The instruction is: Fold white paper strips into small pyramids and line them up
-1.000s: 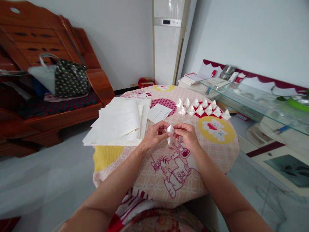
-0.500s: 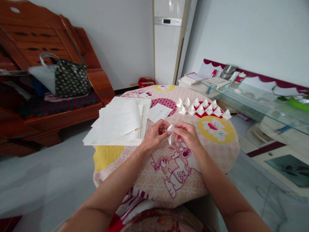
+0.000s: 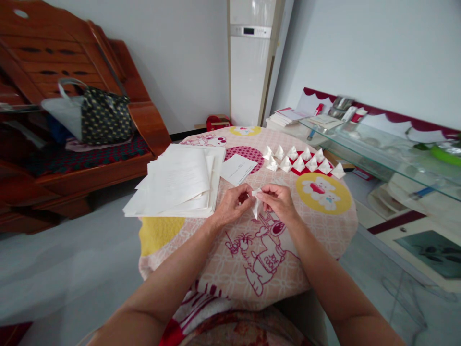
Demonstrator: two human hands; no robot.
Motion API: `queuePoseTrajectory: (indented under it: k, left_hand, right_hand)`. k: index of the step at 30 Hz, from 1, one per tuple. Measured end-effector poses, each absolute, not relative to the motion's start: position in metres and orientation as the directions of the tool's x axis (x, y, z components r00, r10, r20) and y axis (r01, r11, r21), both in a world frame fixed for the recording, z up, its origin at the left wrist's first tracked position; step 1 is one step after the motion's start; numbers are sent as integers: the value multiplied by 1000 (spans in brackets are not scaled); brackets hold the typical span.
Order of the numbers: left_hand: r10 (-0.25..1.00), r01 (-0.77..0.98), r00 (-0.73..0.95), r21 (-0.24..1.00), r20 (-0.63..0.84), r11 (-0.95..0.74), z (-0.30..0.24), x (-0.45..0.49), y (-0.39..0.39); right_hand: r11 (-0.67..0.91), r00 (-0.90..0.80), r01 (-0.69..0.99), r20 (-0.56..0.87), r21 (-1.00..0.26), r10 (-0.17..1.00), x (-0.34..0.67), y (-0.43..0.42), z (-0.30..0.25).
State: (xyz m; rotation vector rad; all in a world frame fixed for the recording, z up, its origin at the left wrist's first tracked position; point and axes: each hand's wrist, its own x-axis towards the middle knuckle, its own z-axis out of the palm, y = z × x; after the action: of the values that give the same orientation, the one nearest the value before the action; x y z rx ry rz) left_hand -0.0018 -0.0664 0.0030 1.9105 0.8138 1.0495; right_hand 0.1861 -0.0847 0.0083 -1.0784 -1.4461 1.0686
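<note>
A small piece of folded white paper is pinched between both hands above the patterned tablecloth. My left hand grips its left side, thumb and fingers closed. From the right, my right hand pinches the upper part; its fingertips partly cover the paper. Beyond the hands lies a flat white sheet with a little print. Several folded white paper pyramids stand in two rows at the far right of the table, some over a red patch.
A stack of white papers lies on the table's left. To the right stands a glass-topped cabinet with cups and booklets on it. A wooden bench holding a dark patterned bag is at left; a white air conditioner stands behind.
Both hands have shifted slightly toward me with the folded paper. The paper's top now looks flatter and wider between the fingertips. The pyramids and the stack stay where they were.
</note>
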Motion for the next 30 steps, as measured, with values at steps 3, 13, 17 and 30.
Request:
queuePoseTrajectory:
  k: [3,13,17,30]
  left_hand:
    - [812,171,445,854,379,-492,3,-1,-66]
    - [815,196,438,844,381,-500,5,-1,-68]
    - [814,198,441,843,379,-500,4,-1,-68]
    - [809,218,435,826,395,-520,3,-1,-68]
  right_hand:
    - [218,-102,96,208,-971,973,185,-85,8]
    - [207,-95,90,199,-974,975,181,-86,10]
    - [208,-106,92,198,-974,974,181,-85,9]
    - [171,-58,115,165,-979,985,178,-85,9]
